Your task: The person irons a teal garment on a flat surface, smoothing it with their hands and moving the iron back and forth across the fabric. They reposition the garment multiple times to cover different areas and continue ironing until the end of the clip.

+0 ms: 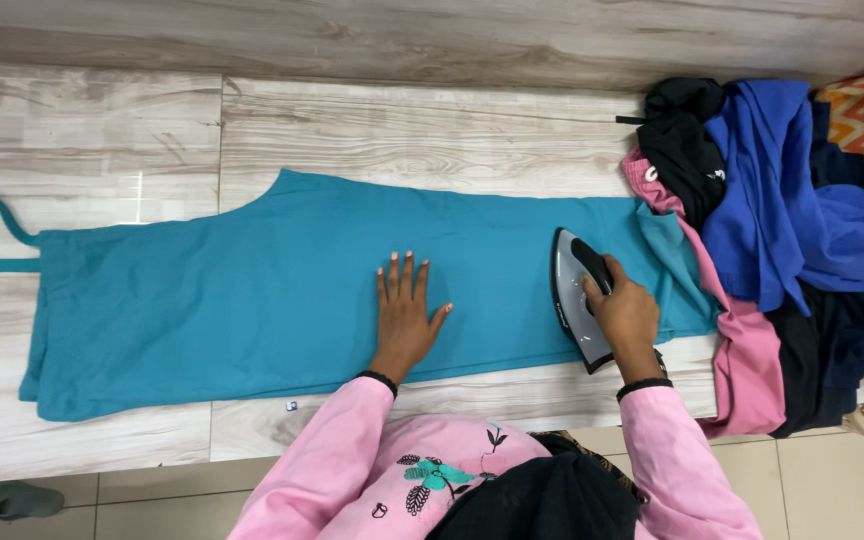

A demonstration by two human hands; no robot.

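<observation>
Pressing one teal trouser leg point(252, 300) flat on the wooden table point(402, 130) with left hand point(404, 315) spread wide; right hand point(627, 315) gripping one iron point(577, 300) — resting beside one clothes pile point(772, 250).

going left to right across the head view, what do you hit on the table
teal drawstring → teal trousers → left hand → iron → right hand → pile of clothes
</observation>
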